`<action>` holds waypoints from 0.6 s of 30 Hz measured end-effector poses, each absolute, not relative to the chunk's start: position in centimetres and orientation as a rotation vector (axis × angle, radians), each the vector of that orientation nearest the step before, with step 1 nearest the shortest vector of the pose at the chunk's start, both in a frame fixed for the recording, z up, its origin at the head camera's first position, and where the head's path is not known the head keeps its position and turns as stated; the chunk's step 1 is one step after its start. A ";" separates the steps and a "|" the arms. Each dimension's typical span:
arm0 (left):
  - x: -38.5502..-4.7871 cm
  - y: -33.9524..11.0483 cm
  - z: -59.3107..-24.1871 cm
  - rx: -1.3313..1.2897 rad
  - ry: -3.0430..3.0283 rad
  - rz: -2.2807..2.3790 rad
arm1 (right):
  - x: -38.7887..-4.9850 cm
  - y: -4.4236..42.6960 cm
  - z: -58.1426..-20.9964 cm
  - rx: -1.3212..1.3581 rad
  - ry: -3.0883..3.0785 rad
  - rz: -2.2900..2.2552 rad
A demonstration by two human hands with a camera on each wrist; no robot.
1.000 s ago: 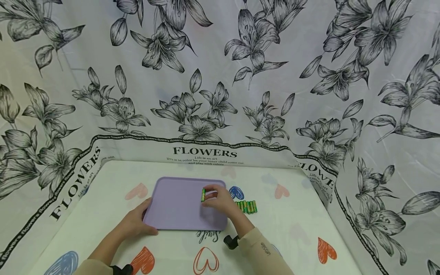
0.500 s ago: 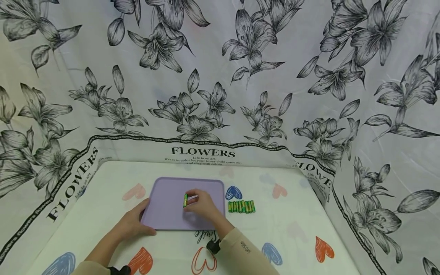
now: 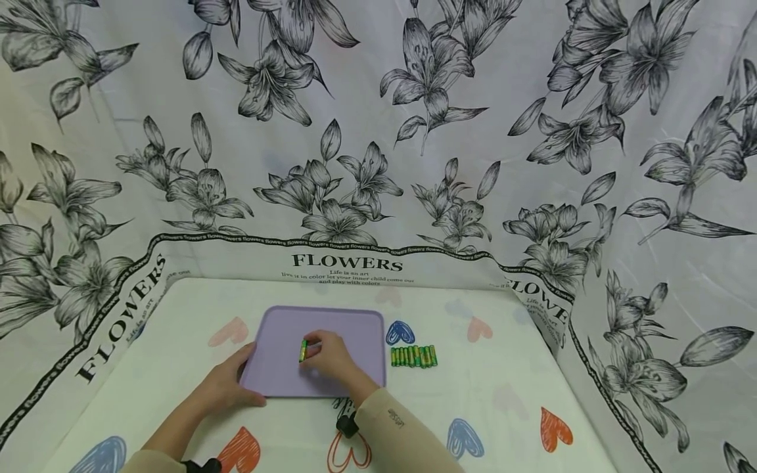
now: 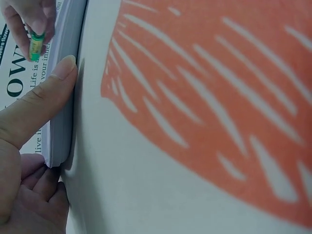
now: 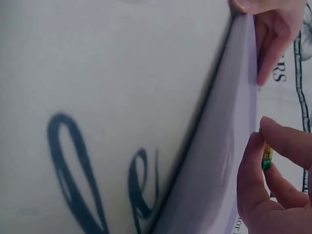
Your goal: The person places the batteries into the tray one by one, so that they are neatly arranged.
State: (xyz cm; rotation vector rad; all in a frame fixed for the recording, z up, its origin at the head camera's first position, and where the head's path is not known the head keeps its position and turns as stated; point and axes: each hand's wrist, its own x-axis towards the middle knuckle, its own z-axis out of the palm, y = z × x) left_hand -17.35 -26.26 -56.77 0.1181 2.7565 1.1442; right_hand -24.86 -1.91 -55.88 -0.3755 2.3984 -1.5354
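A floral curtain (image 3: 361, 85) backs a heart-print tablecloth (image 3: 508, 427) bearing a purple tray (image 3: 361, 328), near-left corner gripped by the half-curled left hand (image 3: 226, 386); above the tray, the right hand (image 3: 328, 355) pinches a green battery (image 3: 303, 353), long axis near-vertical in head view, top leaning right.

In the right-wrist view, the right hand (image 3: 331, 358) partly hides its battery (image 5: 267, 158). The left-wrist view crops the left hand (image 4: 20, 126) at nine o'clock.

You are facing a white curtain (image 3: 367, 85) filling the upper frame, black line-drawn flowers (image 3: 273, 82) spreading over it, a dark band (image 3: 331, 245) crossing mid-frame, "FLOWERS" lettering (image 3: 347, 263) showing beneath, a white tablecloth (image 3: 503, 440) lying below, an orange-red heart (image 3: 556, 429) showing lower right.
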 end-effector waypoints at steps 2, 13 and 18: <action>-17.4 -26.3 -56.8 0.121 2.752 1.152 | -24.8 -2.3 -56.2 -0.373 2.433 -1.493; -17.4 -26.4 -57.1 0.118 2.760 1.138 | -24.2 -3.5 -56.2 -0.362 2.587 -1.283; -17.5 -26.5 -57.0 0.117 2.757 1.138 | -24.2 -3.4 -55.9 -0.366 2.607 -1.244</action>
